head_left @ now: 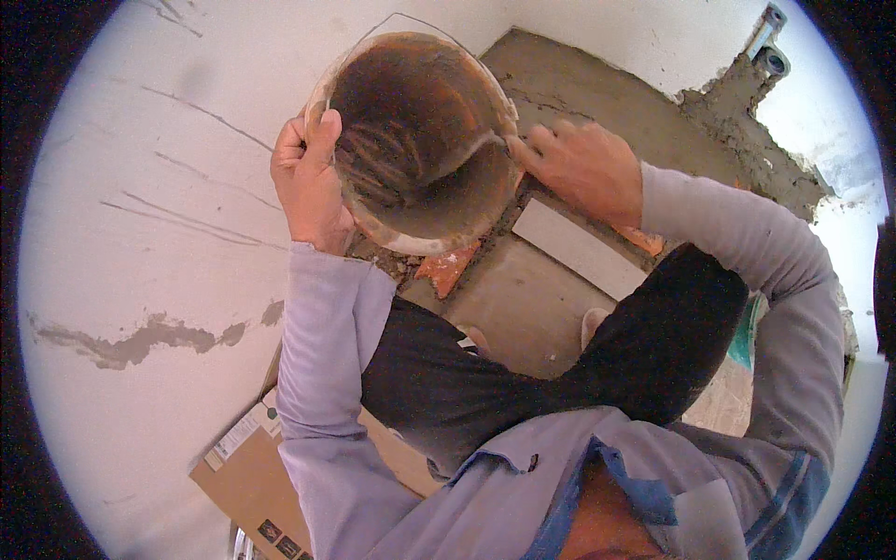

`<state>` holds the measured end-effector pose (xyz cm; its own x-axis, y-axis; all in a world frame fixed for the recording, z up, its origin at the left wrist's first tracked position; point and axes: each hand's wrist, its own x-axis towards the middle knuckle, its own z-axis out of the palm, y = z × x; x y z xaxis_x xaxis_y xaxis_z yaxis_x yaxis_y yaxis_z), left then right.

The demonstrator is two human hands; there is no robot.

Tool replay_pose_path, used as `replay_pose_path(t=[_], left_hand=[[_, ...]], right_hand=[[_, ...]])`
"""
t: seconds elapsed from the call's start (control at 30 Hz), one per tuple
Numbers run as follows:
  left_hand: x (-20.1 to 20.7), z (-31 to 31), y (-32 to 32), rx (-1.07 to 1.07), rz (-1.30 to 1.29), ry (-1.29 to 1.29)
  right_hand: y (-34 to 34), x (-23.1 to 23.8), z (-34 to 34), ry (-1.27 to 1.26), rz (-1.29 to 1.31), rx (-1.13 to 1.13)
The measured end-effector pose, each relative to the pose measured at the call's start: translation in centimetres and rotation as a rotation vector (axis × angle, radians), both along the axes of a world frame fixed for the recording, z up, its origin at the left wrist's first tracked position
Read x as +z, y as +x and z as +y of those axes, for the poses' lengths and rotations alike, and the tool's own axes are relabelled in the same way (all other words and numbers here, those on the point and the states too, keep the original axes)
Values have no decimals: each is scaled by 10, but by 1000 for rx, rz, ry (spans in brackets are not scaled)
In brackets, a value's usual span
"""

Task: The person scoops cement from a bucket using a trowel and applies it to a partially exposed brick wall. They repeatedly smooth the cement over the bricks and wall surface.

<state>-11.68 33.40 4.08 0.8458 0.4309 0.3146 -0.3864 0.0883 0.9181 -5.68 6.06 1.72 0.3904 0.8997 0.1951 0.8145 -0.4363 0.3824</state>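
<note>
A mud-stained bucket (417,245) is tipped so that its mouth faces me. Dark, wet residue streaks its inner wall, and its thin wire handle arches over the far side. My left hand (315,182) grips the left rim, thumb over the edge and fingers around the outside. On the opposite side my right hand (581,170) has its fingers curled against the right rim, closed on the bucket's edge. Part of those fingertips is hidden behind the rim. Below the bucket lies an orange-red broken piece (448,269), partly covered by it.
Rough grey mortar (597,79) covers the floor strip along the far wall, where pipe fittings (770,58) stick out at upper right. A pale rectangular tile strip (579,250) lies between my knees and the bucket. A cardboard box (252,476) stands at lower left, beside a cracked white wall (140,261).
</note>
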Motion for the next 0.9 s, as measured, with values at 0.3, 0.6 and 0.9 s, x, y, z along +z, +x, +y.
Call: replay_pose_path(t=[0.3,0.6,0.9], left_hand=[[-5,-8,5,25,-37,-88],[-9,-7,12,40,63,88],[-5,-22,5,82,-12,512]], right_hand=[[0,-1,13,-33,69,-55],[13,23,60,70,53,-166],[-7,3,42,-230,615,83]])
